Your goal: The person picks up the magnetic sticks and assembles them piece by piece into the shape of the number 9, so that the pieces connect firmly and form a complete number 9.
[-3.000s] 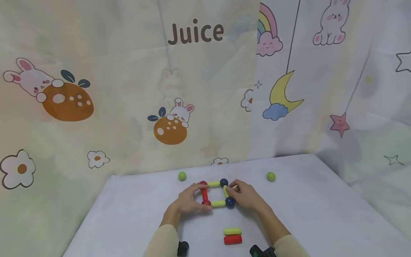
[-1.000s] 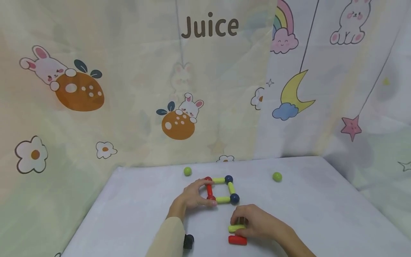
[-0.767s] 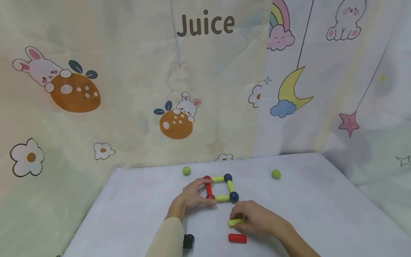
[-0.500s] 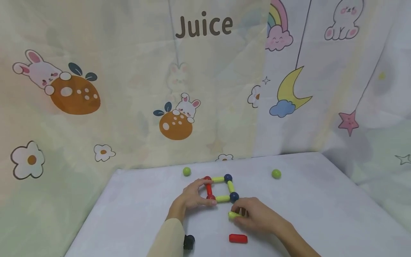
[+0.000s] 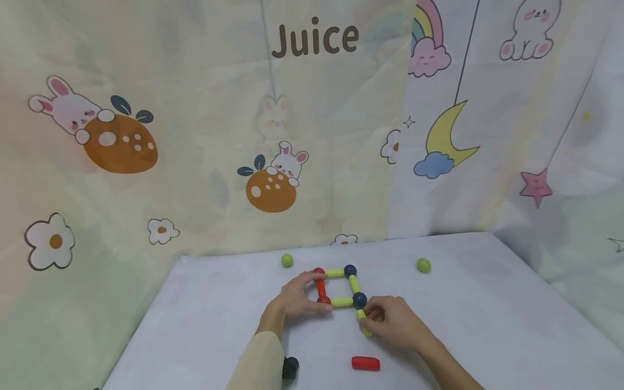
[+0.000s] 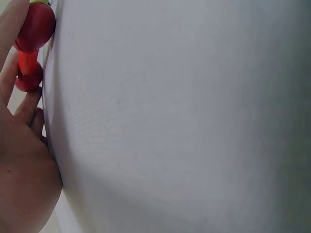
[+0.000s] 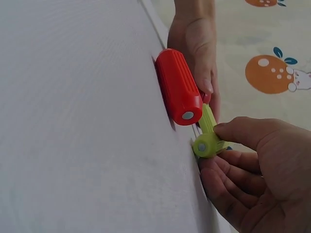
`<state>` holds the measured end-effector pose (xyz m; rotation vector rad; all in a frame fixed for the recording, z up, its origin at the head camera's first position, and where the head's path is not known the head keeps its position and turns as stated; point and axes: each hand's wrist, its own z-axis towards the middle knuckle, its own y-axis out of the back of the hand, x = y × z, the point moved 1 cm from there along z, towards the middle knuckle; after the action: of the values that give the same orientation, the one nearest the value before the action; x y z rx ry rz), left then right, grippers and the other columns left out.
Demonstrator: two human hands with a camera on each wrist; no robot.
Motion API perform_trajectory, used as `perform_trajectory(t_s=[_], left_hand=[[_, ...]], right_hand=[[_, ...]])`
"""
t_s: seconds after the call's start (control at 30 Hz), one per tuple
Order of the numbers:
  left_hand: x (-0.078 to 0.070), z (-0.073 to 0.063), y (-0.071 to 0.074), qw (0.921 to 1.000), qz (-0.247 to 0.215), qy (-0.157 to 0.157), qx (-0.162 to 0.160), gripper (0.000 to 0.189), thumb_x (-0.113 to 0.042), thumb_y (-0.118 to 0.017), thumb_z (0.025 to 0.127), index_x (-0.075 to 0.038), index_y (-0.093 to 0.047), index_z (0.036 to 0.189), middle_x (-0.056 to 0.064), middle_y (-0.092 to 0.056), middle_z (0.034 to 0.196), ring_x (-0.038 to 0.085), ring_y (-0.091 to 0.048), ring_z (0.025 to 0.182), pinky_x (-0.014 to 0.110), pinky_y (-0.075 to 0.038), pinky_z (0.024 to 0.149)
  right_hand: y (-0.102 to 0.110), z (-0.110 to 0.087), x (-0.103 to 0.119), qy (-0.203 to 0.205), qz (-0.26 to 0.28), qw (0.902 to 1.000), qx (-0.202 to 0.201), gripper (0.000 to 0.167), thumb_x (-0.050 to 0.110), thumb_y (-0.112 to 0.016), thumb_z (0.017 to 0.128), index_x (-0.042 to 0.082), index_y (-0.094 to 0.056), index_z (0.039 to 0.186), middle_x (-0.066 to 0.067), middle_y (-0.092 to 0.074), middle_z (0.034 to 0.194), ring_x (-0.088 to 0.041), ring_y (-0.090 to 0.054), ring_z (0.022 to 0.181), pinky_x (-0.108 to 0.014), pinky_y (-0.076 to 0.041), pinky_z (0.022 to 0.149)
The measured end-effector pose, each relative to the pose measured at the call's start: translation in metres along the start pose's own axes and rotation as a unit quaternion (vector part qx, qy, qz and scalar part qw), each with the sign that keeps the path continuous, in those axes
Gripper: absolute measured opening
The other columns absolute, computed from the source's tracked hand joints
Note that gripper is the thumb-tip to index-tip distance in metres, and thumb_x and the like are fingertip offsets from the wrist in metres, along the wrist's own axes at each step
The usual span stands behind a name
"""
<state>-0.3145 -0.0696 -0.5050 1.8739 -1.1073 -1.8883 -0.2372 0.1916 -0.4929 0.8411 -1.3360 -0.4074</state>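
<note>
A square of magnetic rods and balls lies on the white table: a red rod (image 5: 321, 288) between two red balls (image 6: 37, 26), two blue balls (image 5: 359, 300) and three yellow-green rods (image 5: 342, 301). My left hand (image 5: 298, 296) grips the red side, thumb at the near red ball and a finger at the far one. My right hand (image 5: 396, 322) pinches another yellow-green magnetic rod (image 5: 363, 320) between thumb and fingers. Its far end meets the near blue ball; the near end angles toward me. The right wrist view shows a round metal tip on this rod (image 7: 204, 145).
A loose red rod (image 5: 365, 363) lies nearer me, below the right hand. Two green balls, one left (image 5: 287, 260) and one right (image 5: 424, 265), sit toward the back of the table (image 5: 214, 303). A cartoon-printed cloth (image 5: 205, 162) hangs behind.
My right hand left the square's right side, picked up the yellow-green rod from beside the red one, and brought it forward, turned, to the near blue ball. The left hand keeps its grip.
</note>
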Motion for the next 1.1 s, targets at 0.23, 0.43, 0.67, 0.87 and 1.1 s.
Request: perform_trajectory(t_s=[0.23,0.43,0.67,0.87,1.1], left_hand=[[-0.002,0.002,0.000,1.0000,0.005,-0.001,0.000,0.074,-0.048,-0.090,0.072,-0.043,-0.059,0.139,0.008,-0.040,0.162,0.039,-0.030,0.150,0.072,-0.038,0.106],[-0.003,0.004,0.001,1.0000,0.006,-0.003,-0.002,0.075,-0.051,-0.089,0.072,-0.043,-0.059,0.140,0.008,-0.040,0.162,0.039,-0.030,0.150,0.072,-0.040,0.105],[-0.001,0.004,-0.002,0.9999,0.011,-0.010,-0.001,0.074,-0.050,-0.087,0.076,-0.042,-0.056,0.143,0.005,-0.036,0.164,0.037,-0.029,0.151,0.071,-0.038,0.107],[-0.003,0.005,-0.005,0.9995,0.021,-0.016,-0.015,0.077,-0.054,-0.082,0.079,-0.042,-0.051,0.148,0.001,-0.029,0.169,0.037,-0.026,0.154,0.075,-0.032,0.109],[-0.001,0.003,-0.001,0.9990,0.036,-0.010,-0.023,0.072,-0.054,-0.078,0.084,-0.041,-0.051,0.149,0.000,-0.031,0.168,0.036,-0.027,0.154,0.073,-0.029,0.112]], right_hand=[[0.000,0.003,0.005,-0.048,0.014,0.9979,-0.041,0.026,0.025,-0.082,0.086,0.012,-0.062,0.098,0.005,-0.065,0.077,-0.013,-0.058,0.070,-0.025,-0.049,0.060],[-0.002,0.006,0.007,-0.082,0.015,0.9935,-0.078,0.031,0.023,-0.082,0.086,0.011,-0.056,0.098,0.003,-0.064,0.075,-0.013,-0.056,0.068,-0.026,-0.048,0.059],[-0.001,0.007,0.004,-0.064,0.019,0.9953,-0.070,0.029,0.024,-0.081,0.088,0.011,-0.057,0.098,0.003,-0.064,0.076,-0.013,-0.057,0.067,-0.025,-0.049,0.057],[0.003,0.010,0.001,-0.040,0.010,0.9972,-0.062,0.025,0.022,-0.079,0.090,0.012,-0.057,0.096,0.004,-0.062,0.075,-0.012,-0.056,0.066,-0.023,-0.047,0.057],[0.001,0.018,0.001,-0.031,0.013,0.9981,-0.051,0.024,0.024,-0.078,0.091,0.013,-0.057,0.097,0.004,-0.060,0.074,-0.013,-0.054,0.066,-0.023,-0.045,0.057]])
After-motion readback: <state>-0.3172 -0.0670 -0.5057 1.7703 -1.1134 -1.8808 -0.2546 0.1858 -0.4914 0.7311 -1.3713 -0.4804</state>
